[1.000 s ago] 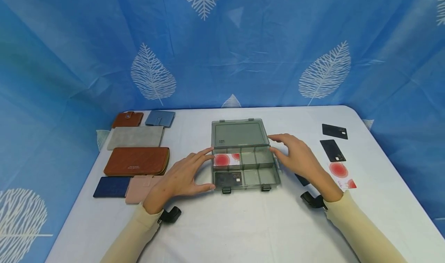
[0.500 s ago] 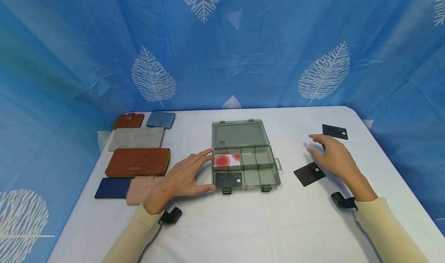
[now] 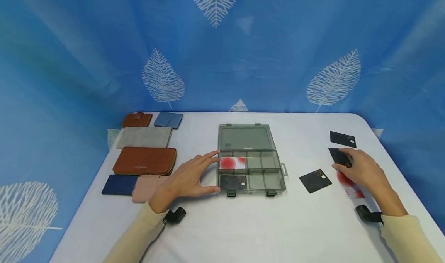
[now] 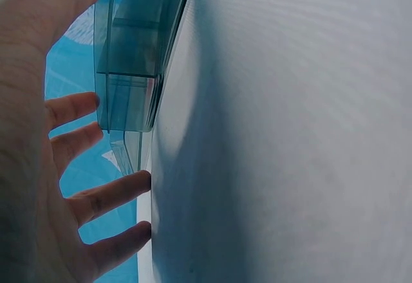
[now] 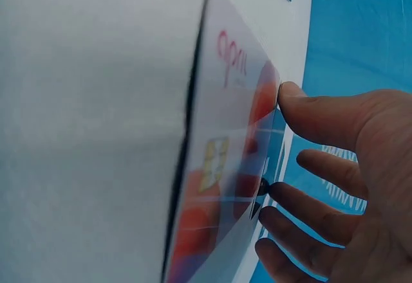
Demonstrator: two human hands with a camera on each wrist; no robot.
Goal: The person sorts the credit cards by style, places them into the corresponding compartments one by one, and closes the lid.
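Note:
A translucent grey-green compartment box [image 3: 247, 138] stands with its lid folded back. A red-and-white card [image 3: 231, 163] lies in its back left part, and a black VIP card [image 3: 233, 183] lies in front of that. My left hand [image 3: 187, 182] is at the box's left side, fingers spread, with fingertips at the wall [image 4: 129, 103]. On the right, my right hand [image 3: 366, 174] hovers with thumb and fingers apart over a black card [image 3: 337, 157], which its fingers partly cover. Below the hand lies another red-and-white card [image 3: 347, 184], its chip visible in the right wrist view.
Another black card [image 3: 343, 139] lies at the back right, and one [image 3: 315, 180] lies tilted between box and right hand. At left are a brown zip wallet [image 3: 144, 160], a grey wallet [image 3: 144, 137], a navy one [image 3: 119, 184], a pink one [image 3: 147, 187] and smaller ones behind.
My right hand has moved from the box's right side to the cards on the right, uncovering the tilted black card. The left hand stays by the box. The head view has shifted slightly.

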